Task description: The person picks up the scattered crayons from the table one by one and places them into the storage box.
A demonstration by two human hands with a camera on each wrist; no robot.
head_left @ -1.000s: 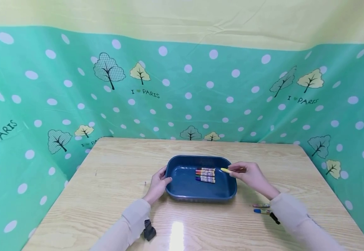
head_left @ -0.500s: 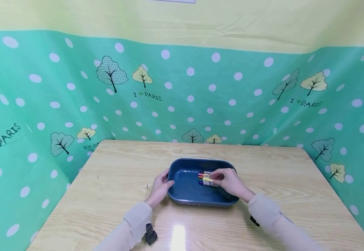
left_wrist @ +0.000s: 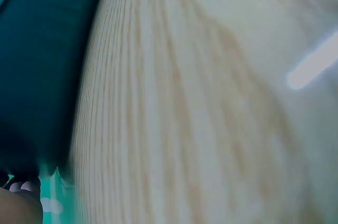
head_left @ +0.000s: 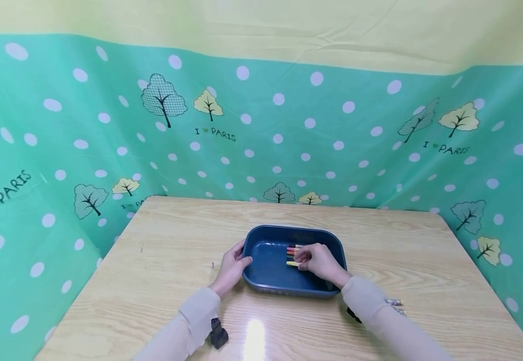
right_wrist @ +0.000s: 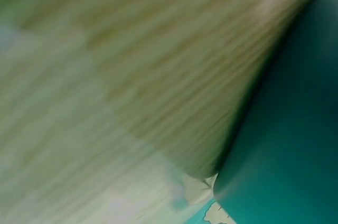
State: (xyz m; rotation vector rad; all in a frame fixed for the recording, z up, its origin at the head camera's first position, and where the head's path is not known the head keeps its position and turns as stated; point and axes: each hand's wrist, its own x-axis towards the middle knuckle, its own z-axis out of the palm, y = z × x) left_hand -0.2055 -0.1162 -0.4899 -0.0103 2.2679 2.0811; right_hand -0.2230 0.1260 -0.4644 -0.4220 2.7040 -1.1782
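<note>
A dark blue rectangular tray (head_left: 261, 291) sits on the wooden table. My left hand (head_left: 230, 268) grips its left end, thumb over the rim and fingers outside; in the left wrist view the tray's outer wall (left_wrist: 42, 76) rises beside part of that hand (left_wrist: 20, 203). Inside the tray, my right hand (head_left: 321, 263) pinches a yellow crayon (head_left: 292, 263) at the near side of a row of several crayons (head_left: 291, 249). That hand covers the right ends of the row. The right wrist view holds only the tray's outer wall (right_wrist: 285, 145) and blurred table, not the fingers.
Two more crayons (head_left: 394, 302) lie on the table (head_left: 175, 235) to the right of the tray, partly hidden by the right sleeve (head_left: 369, 301). A green dotted curtain (head_left: 279, 150) hangs behind the table and along its sides.
My right hand has carried the yellow crayon from over the tray's right rim leftward and down to the near side of the row. My left hand keeps its grip on the tray.
</note>
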